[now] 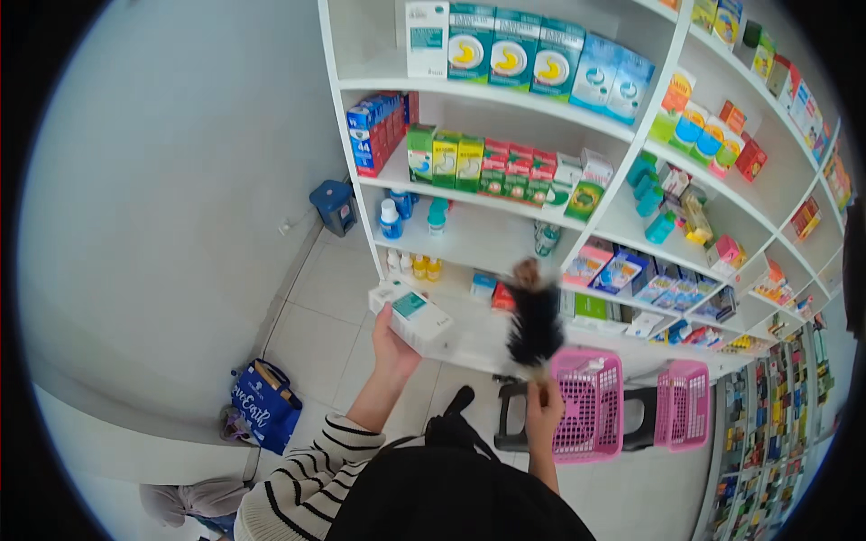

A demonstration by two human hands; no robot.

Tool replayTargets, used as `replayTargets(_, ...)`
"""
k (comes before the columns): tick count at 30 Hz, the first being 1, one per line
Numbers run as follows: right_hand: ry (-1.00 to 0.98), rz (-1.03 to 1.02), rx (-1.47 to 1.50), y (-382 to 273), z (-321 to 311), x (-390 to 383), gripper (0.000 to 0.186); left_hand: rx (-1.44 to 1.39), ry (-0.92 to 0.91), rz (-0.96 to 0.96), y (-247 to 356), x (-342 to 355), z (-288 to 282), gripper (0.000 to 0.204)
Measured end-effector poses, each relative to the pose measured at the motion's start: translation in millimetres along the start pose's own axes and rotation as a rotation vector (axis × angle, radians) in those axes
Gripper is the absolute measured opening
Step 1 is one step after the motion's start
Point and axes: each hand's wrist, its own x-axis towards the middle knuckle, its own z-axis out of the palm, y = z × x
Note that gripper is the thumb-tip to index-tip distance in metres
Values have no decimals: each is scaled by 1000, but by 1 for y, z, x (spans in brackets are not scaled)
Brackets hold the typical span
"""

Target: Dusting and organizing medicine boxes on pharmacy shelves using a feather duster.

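Note:
A white box with a green panel (417, 313) rests in my left hand (392, 341), its fingers wrapped round the near end. In my right hand (542, 406) I grip a feather duster (534, 325) by its handle; the dark feathers are blurred and point up toward the shelves. Both things are held in front of the white shelf unit (487, 87), apart from each other. On the top visible shelf stands a similar white and green box (427, 41), beside several teal boxes (515, 50).
Lower shelves carry small medicine boxes (519, 171) and bottles (390, 219). Pink baskets (588, 406) stand to my right. A blue bag (266, 406) lies on the floor at left, and a dark blue bin (334, 207) sits against the wall. Another person's legs (192, 499) show at lower left.

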Motion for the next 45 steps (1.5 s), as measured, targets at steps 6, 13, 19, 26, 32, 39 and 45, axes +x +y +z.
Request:
replayTargets(6, 158, 12, -10, 37, -44, 7, 19, 418, -189, 448, 92, 86, 85, 54)
replayTargets(13, 249, 29, 73, 50, -58, 12, 21, 1147, -262, 936, 185, 165, 221, 47)
replayTargets(19, 368, 68, 113, 83, -85, 20, 24, 764, -430, 808, 209, 254, 240, 48)
replayTargets(26, 458, 155, 181, 62, -89, 21, 23, 692, -562, 585, 203, 282, 237, 36)
replayTargets(32, 467, 151, 218, 52, -81, 21, 18, 732, -478, 663, 190, 295, 232, 38)
replayTargets(39, 468, 167, 249, 57, -81, 10, 12, 1190, -401, 925, 202, 302, 222, 40)
replayTargets(45, 405, 209, 257, 64, -90, -12, 14, 1531, -252, 1031, 198, 283, 212, 46)
